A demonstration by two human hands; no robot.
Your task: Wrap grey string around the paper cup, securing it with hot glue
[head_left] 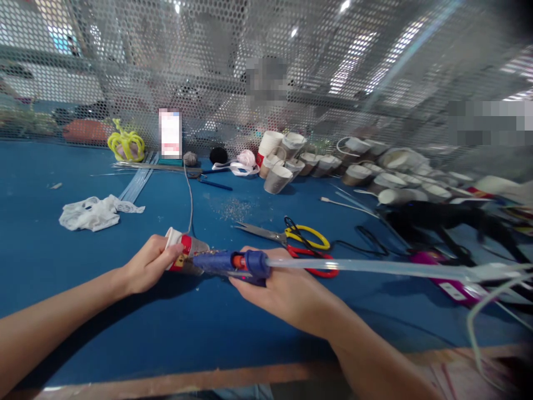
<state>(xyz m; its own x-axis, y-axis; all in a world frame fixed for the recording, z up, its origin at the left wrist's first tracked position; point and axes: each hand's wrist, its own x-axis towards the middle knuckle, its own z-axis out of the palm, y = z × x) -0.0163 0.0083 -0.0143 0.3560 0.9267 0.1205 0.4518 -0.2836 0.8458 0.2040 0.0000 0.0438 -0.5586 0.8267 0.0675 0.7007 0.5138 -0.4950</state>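
Note:
My left hand [147,264] is closed round a paper cup [172,240], which lies on its side with its white rim toward the left. Red print shows on the cup, and grey yarn [191,208] runs to it from a small grey ball [190,159]. In my right hand [287,289] is a blue glue gun [233,262], its nozzle at the cup; whether the two touch I cannot tell. A long clear glue stick [366,268] sticks out of the gun's back end to the right.
Scissors [266,234] with yellow and red handles lie just beyond my right hand. Several paper cups [278,179] stand along the mesh panel [200,66]. Crumpled white cloth [89,214] lies at left, near clear glue sticks [139,183]. A phone [170,133] leans upright behind. Cables and a black object [433,222] crowd the right.

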